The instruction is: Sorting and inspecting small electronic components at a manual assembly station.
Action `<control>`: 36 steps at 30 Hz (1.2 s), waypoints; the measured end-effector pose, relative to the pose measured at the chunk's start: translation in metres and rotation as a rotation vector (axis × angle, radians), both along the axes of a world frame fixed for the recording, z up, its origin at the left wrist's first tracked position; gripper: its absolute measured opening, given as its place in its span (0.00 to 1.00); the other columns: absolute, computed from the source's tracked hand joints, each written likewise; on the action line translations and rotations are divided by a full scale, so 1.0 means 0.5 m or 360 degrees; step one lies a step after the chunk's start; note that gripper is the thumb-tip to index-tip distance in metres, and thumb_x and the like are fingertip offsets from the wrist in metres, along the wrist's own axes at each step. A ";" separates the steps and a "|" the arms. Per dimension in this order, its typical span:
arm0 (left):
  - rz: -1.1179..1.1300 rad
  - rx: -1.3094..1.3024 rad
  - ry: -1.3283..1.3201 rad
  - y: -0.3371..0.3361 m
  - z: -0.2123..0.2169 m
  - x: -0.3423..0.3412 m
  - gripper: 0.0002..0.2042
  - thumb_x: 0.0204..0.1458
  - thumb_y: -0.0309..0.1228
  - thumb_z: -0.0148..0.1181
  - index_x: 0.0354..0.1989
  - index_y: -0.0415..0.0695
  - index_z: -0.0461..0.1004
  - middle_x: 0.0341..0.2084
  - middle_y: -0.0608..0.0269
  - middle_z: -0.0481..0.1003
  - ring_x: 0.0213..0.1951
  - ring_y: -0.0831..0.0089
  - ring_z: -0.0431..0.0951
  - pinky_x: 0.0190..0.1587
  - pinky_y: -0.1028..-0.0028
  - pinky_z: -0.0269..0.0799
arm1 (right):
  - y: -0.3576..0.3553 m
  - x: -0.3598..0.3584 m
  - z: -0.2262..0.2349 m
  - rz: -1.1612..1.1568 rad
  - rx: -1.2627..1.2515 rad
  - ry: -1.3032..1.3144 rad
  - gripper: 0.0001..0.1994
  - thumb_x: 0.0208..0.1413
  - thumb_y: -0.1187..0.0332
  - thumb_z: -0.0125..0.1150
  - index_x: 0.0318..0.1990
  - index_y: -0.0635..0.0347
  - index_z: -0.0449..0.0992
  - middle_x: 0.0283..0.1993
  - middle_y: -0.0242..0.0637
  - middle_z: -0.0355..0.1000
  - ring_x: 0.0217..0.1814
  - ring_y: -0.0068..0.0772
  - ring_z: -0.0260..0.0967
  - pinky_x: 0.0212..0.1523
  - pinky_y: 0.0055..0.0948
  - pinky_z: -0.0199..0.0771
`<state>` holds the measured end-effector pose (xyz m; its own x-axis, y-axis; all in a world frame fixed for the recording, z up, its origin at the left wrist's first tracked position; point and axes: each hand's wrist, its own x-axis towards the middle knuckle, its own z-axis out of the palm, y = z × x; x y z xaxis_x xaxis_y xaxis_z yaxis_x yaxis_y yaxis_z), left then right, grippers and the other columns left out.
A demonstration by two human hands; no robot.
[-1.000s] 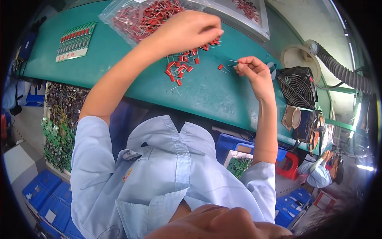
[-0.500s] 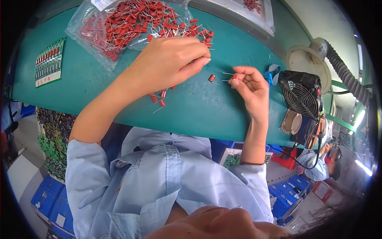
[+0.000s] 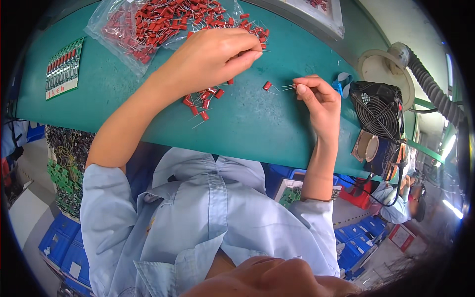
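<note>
My left hand (image 3: pixel 213 57) has slid up to the bag's (image 3: pixel 114 29) spilled red capacitors (image 3: pixel 198 101), fingers closing on some — my right hand (image 3: pixel 316 96) pinches one capacitor's leads (image 3: pixel 287 87) over the bench (image 3: pixel 247 128).

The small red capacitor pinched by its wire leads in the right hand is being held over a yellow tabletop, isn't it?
Not quite: the head view shows the right hand holding the small red capacitor over a green tabletop, not a yellow one.
</note>
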<state>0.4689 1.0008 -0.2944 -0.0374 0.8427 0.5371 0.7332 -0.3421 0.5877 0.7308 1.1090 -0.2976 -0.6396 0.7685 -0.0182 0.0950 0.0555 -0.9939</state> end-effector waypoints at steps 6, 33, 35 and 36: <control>-0.0031 -0.0034 0.0007 -0.005 -0.007 -0.004 0.05 0.59 0.25 0.64 0.41 0.40 0.82 0.32 0.65 0.81 0.24 0.73 0.71 0.26 0.74 0.65 | -0.010 0.010 0.019 0.0041 -0.0164 -0.0222 0.03 0.63 0.77 0.67 0.41 0.66 0.83 0.35 0.33 0.80 0.34 0.19 0.72 0.40 0.16 0.73; -0.0310 0.0105 0.0058 0.045 0.026 0.014 0.04 0.59 0.26 0.62 0.37 0.38 0.80 0.35 0.57 0.82 0.32 0.59 0.81 0.35 0.68 0.76 | -0.022 0.016 0.024 0.0270 0.0920 -0.0990 0.04 0.56 0.78 0.62 0.30 0.64 0.73 0.25 0.37 0.70 0.25 0.36 0.63 0.30 0.35 0.67; -0.0346 0.0445 0.0079 0.052 0.018 0.008 0.04 0.59 0.26 0.62 0.37 0.38 0.80 0.35 0.58 0.82 0.32 0.59 0.81 0.36 0.68 0.77 | -0.036 0.016 0.019 0.0255 0.1083 -0.0911 0.04 0.56 0.79 0.62 0.32 0.63 0.73 0.28 0.39 0.71 0.28 0.39 0.65 0.33 0.36 0.69; -0.0363 0.0617 0.0092 0.052 0.016 0.004 0.05 0.59 0.26 0.62 0.37 0.38 0.80 0.35 0.58 0.82 0.32 0.59 0.81 0.36 0.68 0.77 | -0.043 0.015 0.018 0.0248 0.1166 -0.0868 0.03 0.55 0.79 0.62 0.33 0.63 0.73 0.29 0.40 0.71 0.30 0.41 0.66 0.34 0.37 0.70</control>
<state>0.4710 1.0269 -0.2864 0.1654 0.5622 0.8103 0.6415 -0.6854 0.3446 0.7384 1.0873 -0.2888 -0.7826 0.6128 0.1096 0.4777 0.7041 -0.5254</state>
